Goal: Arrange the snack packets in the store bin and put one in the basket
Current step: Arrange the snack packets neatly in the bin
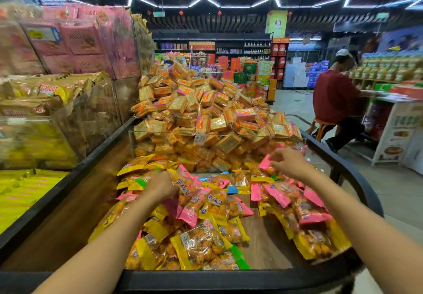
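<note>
Left hand (pixel 160 185) grip buried in snack packets (pixel 201 204) in the bin (pixel 229 279), state unclear; right hand (pixel 289 163) pinches pink packet (pixel 265 162).

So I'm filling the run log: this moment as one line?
left hand: among bin packets, grip unclear | right hand: fingers pinch pink packet | basket: unseen

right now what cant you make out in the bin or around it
- Basket: none shows in the head view.
- Left hand: fingers buried among snack packets; grip unclear.
- Right hand: motion-blurred fingertips at a pink packet; hold uncertain.
- Price tag on clear divider: print too small.
</note>
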`<state>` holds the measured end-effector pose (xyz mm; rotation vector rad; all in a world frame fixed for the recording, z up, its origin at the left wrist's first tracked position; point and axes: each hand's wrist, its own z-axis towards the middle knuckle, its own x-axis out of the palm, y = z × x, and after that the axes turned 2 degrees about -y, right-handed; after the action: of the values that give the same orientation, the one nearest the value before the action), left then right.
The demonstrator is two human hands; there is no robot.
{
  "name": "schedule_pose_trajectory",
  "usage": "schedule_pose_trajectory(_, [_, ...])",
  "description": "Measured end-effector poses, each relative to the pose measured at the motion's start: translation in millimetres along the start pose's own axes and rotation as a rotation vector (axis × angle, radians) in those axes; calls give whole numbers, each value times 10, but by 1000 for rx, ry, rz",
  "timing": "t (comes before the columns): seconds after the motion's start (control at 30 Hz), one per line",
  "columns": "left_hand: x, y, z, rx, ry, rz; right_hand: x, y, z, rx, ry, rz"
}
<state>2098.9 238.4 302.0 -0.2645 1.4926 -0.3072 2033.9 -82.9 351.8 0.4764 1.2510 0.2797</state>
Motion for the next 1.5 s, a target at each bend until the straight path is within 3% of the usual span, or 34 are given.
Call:
schedule_pose_trajectory(0.13, [12,-90,-46,-37,-25,-29,-325,-641,-101,111,-70,-148])
schedule_pose_trajectory(0.2, [19,-121,-46,-13,-140,-68,-374,-874,-152,136,-94,-204])
schedule_pose_trajectory(0.3, [89,-324,-38,178,-261,-71,-322,-1062,-219,79,-81,-272])
schedule_pose_trajectory(0.47, [403,-1326,15,470,31,-86,-218,-1086,-199,-108,-18,-353])
schedule_pose_trajectory(0.63, [1002,-2242,142,589,244,43,-230,-1108,-208,-132,35,-396])
schedule_pose_trajectory(0.8, [1466,-2561,295,523,322,9,-201,-1123,-171,-132,67,-429])
schedule_pose_trajectory(0.97, [1510,-2623,402,439,389,-100,-170,-1193,-133,-129,35,-374])
schedule_pose_trajectory(1.23, [1363,-2652,240,88,613,-474,-149,-1215,-124,-129,7,-328])
schedule_pose_trajectory(1.37, [1214,-2502,146,50,577,-549,-154,-1207,-152,-103,13,-333])
schedule_pose_trajectory(1.5, [749,-2097,98,46,411,-665,-158,-1222,-169,-85,36,-365])
